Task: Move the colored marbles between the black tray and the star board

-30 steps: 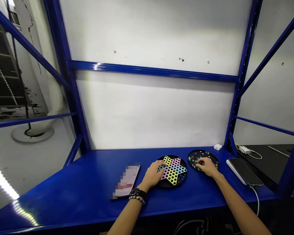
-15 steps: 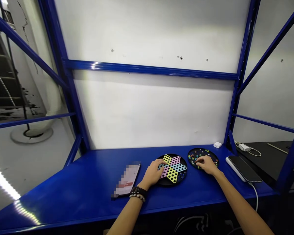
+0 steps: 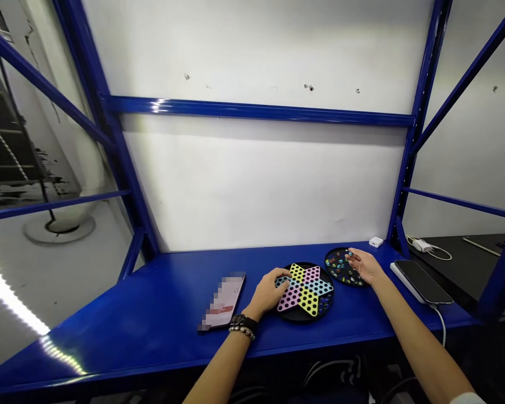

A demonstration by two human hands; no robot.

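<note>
A round black Chinese-checkers board with a pastel star of holes lies on the blue shelf. My left hand rests on its left edge, fingers curled over the rim. To the right sits a round black tray holding several small coloured marbles. My right hand hovers over that tray's right side, slightly lifted, with a small marble pinched at its fingertips. A watch and a bead bracelet circle my left wrist.
A phone lies left of the board. A white power bank with a dark phone on top and a cable sits at the right. A small white charger stands by the blue upright. White wall behind.
My right hand has lifted from the marbles and turned, now holding one at its fingertips. The view shifted slightly; my left hand stays on the board.
</note>
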